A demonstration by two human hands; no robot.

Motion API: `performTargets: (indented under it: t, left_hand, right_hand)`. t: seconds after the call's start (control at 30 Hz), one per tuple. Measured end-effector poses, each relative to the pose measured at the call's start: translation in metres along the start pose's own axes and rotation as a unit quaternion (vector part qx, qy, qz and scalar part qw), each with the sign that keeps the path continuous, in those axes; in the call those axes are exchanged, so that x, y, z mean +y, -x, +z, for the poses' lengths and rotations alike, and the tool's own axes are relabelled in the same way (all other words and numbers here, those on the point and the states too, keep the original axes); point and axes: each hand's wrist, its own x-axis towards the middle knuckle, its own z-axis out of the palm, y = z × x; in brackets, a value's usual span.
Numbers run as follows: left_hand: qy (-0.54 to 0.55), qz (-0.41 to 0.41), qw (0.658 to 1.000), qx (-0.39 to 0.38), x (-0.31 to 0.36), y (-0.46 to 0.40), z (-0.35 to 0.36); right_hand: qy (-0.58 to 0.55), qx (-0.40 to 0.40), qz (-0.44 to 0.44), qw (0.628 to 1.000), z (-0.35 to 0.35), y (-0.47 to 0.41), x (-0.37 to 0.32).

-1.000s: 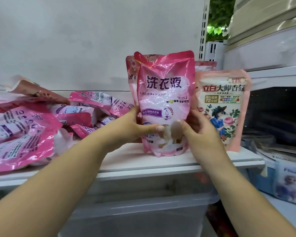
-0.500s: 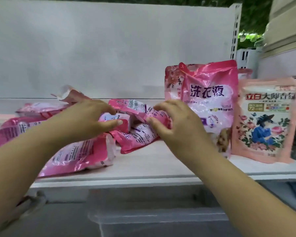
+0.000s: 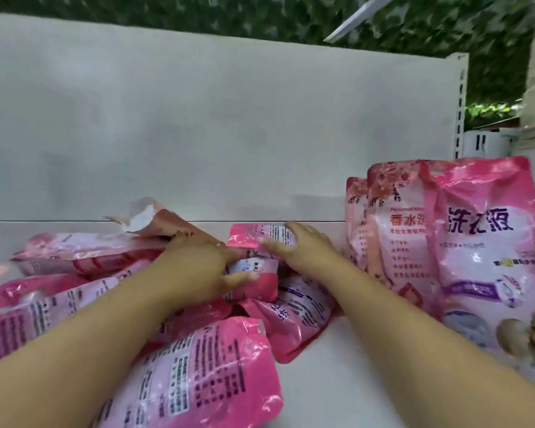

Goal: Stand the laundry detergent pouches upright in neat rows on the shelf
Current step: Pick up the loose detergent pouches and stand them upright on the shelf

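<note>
Pouches (image 3: 488, 257) marked 洗衣液 stand right; left hand (image 3: 198, 270) grips one flat pouch (image 3: 254, 273), right hand (image 3: 300, 245) rests spread on another (image 3: 254, 234).

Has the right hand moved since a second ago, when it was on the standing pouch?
Yes. The right hand has left the standing pouch and gone leftward to the pile, now resting on a lying pouch.

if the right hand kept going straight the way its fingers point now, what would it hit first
The right hand points away and left, with its fingers already over a flat pink pouch at the back of the pile. Past that pouch it would probably meet the shelf's white back panel, though depth is hard to judge.
</note>
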Motion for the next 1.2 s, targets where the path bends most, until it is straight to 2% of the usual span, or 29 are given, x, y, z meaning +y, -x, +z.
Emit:
performTargets:
  t: [0.13, 0.27, 0.33, 0.4, 0.47, 0.53, 0.6, 0.67, 0.7, 0.8, 0.87, 0.97, 1.03, 1.1, 1.2]
  left_hand:
    - [0.017, 0.002, 0.999, 0.029, -0.003, 0.002, 0.005]
    - [0.037, -0.013, 0.999, 0.028, -0.002, 0.003, 0.006]
    - [0.109, -0.033, 0.993, 0.028, 0.000, 0.006, 0.002]
    - [0.229, -0.068, 0.970, 0.043, 0.002, 0.010, -0.003]
    - [0.289, -0.095, 0.951, 0.051, 0.003, 0.011, -0.004]
    - [0.358, -0.115, 0.925, 0.062, 0.005, 0.011, -0.004]
    - [0.468, -0.118, 0.873, 0.078, 0.009, 0.013, -0.010]
    - [0.568, -0.091, 0.813, 0.091, 0.019, 0.019, -0.020]
    - [0.593, -0.091, 0.794, 0.097, 0.025, 0.022, -0.024]
    - [0.624, -0.133, 0.762, 0.113, 0.036, 0.027, -0.026]
    - [0.636, -0.172, 0.739, 0.139, 0.033, 0.023, -0.022]
    - [0.629, -0.224, 0.712, 0.218, 0.026, 0.016, -0.017]
    - [0.612, -0.229, 0.702, 0.283, 0.026, 0.014, -0.016]
    - [0.585, -0.248, 0.695, 0.336, 0.025, 0.014, -0.015]
    - [0.570, -0.284, 0.675, 0.372, 0.017, 0.015, -0.011]
  right_hand:
    - [0.042, 0.004, -0.003, 0.999, 0.004, 0.001, 0.001]
    - [0.012, 0.110, -0.022, 0.994, -0.001, 0.008, 0.003]
    - [-0.020, 0.176, -0.042, 0.983, -0.006, 0.013, 0.004]
    - [-0.141, 0.238, -0.052, 0.960, -0.013, 0.021, 0.001]
    - [-0.319, 0.273, -0.053, 0.906, -0.026, 0.028, -0.009]
    - [-0.480, 0.264, -0.047, 0.835, -0.040, 0.039, -0.023]
    - [-0.581, 0.207, -0.022, 0.787, -0.048, 0.050, -0.036]
    - [-0.620, 0.123, -0.003, 0.775, -0.047, 0.059, -0.047]
    - [-0.630, 0.081, 0.003, 0.772, -0.042, 0.061, -0.052]
    - [-0.621, -0.003, 0.028, 0.784, -0.031, 0.067, -0.062]
    - [-0.588, -0.014, 0.020, 0.809, -0.032, 0.068, -0.063]
    - [-0.444, 0.075, -0.010, 0.893, -0.046, 0.062, -0.053]
    - [-0.429, 0.132, 0.004, 0.894, -0.050, 0.051, -0.040]
    - [-0.440, 0.121, 0.078, 0.886, -0.043, 0.036, -0.023]
    - [-0.323, 0.051, 0.201, 0.924, -0.019, 0.019, -0.003]
